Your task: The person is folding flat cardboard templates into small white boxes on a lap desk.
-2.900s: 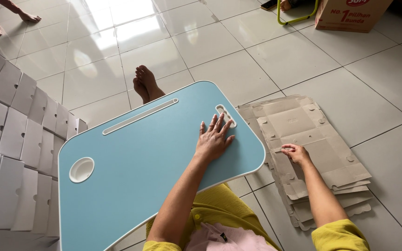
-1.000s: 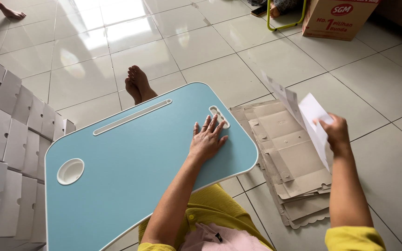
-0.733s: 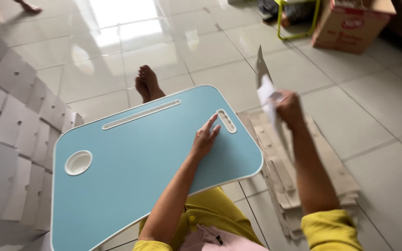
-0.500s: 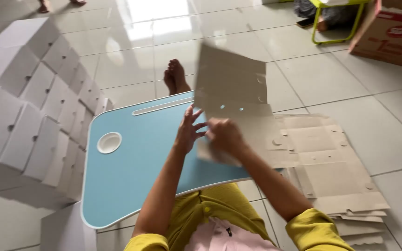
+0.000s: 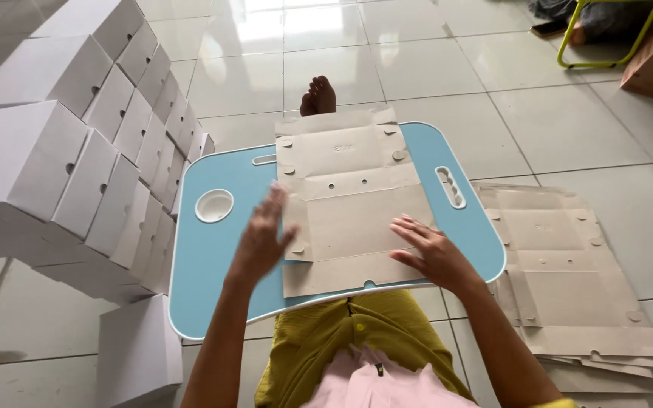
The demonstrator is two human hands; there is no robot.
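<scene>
A flat, unfolded cardboard box blank (image 5: pixel 349 204) lies brown side up on the light blue lap table (image 5: pixel 213 264), covering its middle and overhanging its far edge. The right hand (image 5: pixel 432 253) rests open, palm down, on the blank's near right part, fingers spread. The left hand (image 5: pixel 260 240) is open and blurred at the blank's left edge; whether it touches the cardboard cannot be told. Left of the blank, a round cup recess (image 5: pixel 214 205) sits in the table. Right of the table, a stack of flat blanks (image 5: pixel 568 279) lies on the tiled floor (image 5: pixel 447 68). Left of the table stand assembled white boxes (image 5: pixel 62 159). Beyond the blank's far edge, a bare foot (image 5: pixel 317 97) shows.
</scene>
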